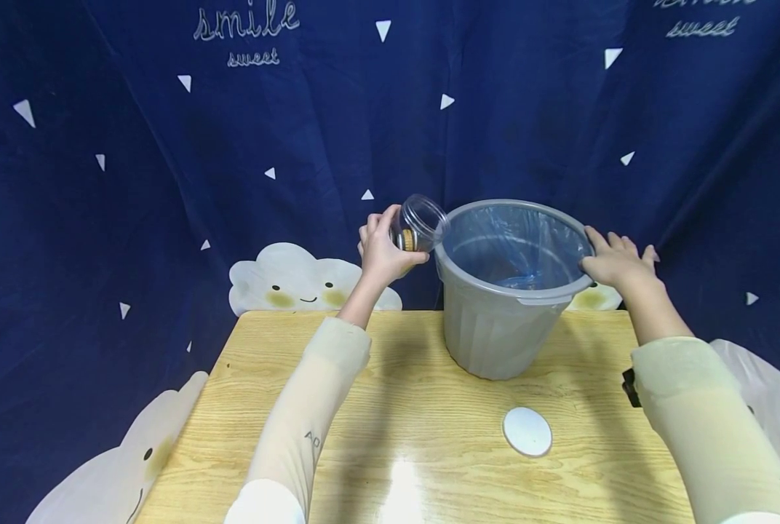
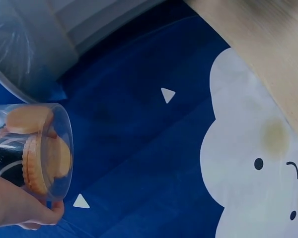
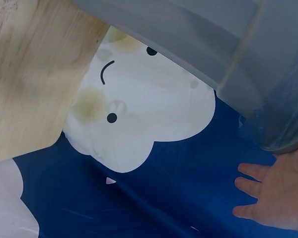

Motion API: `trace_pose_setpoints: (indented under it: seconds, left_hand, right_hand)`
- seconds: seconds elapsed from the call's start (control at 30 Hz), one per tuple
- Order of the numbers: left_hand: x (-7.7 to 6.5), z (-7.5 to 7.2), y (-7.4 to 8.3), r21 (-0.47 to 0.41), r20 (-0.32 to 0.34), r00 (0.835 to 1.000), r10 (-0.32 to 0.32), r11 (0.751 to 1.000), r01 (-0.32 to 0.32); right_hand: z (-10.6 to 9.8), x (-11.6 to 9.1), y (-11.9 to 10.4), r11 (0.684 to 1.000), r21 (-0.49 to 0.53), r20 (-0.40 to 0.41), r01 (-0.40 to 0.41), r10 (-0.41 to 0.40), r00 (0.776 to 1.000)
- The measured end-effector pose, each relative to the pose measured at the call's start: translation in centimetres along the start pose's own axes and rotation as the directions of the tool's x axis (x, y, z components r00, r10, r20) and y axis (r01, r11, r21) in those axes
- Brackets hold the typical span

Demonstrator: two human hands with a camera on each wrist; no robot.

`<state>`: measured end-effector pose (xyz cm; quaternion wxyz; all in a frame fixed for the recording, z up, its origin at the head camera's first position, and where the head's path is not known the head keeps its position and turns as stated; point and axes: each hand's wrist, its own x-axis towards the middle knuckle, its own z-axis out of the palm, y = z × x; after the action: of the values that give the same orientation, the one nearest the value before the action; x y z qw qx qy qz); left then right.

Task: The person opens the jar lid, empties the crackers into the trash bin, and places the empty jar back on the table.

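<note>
My left hand (image 1: 385,251) grips a clear plastic jar (image 1: 431,218), tilted with its open mouth toward the bin's left rim. Round tan biscuits (image 2: 36,163) and something dark with a pale stripe show through the jar's wall in the left wrist view. The grey bin (image 1: 495,327) stands upright on the table, lined with a translucent bluish bag (image 1: 527,244). On the bin's right rim rests my right hand (image 1: 615,263), its fingers spread and mostly straight; several of them point away from the bin in the right wrist view.
A round white lid-like disc (image 1: 527,431) lies flat on the wooden table (image 1: 455,451), in front of the bin. Behind the table hangs a dark blue curtain (image 1: 324,131) with white triangles and clouds. The bin stands close to the table's far edge.
</note>
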<state>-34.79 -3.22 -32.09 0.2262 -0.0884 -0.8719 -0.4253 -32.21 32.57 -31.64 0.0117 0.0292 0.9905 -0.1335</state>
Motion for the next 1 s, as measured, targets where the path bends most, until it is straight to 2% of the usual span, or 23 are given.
trace_pose_setpoints:
  seconds: [0.17, 0.43, 0.7, 1.0]
  left_hand:
    - [0.2, 0.1, 0.6, 0.034, 0.003, 1.000, -0.007, 0.999, 0.007]
    - [0.5, 0.2, 1.6, 0.086, 0.019, 1.000, 0.019, 0.996, -0.021]
    - [0.8, 0.4, 2.5, 0.178, 0.041, 0.999, 0.035, 0.983, -0.042]
    - [1.0, 0.7, 3.1, 0.234, 0.078, 0.996, 0.053, 0.970, -0.070]
  right_hand:
    - [0.0, 0.0, 0.0, 1.000, -0.001, 0.000, 0.002, -0.002, 1.000]
    - [0.0, 0.0, 0.1, 1.000, -0.001, 0.005, 0.005, -0.005, 1.000]
    - [0.0, 0.0, 0.2, 1.000, -0.002, 0.004, 0.009, -0.009, 1.000]
    - [0.0, -0.1, 0.0, 1.000, 0.004, 0.003, 0.007, -0.007, 1.000]
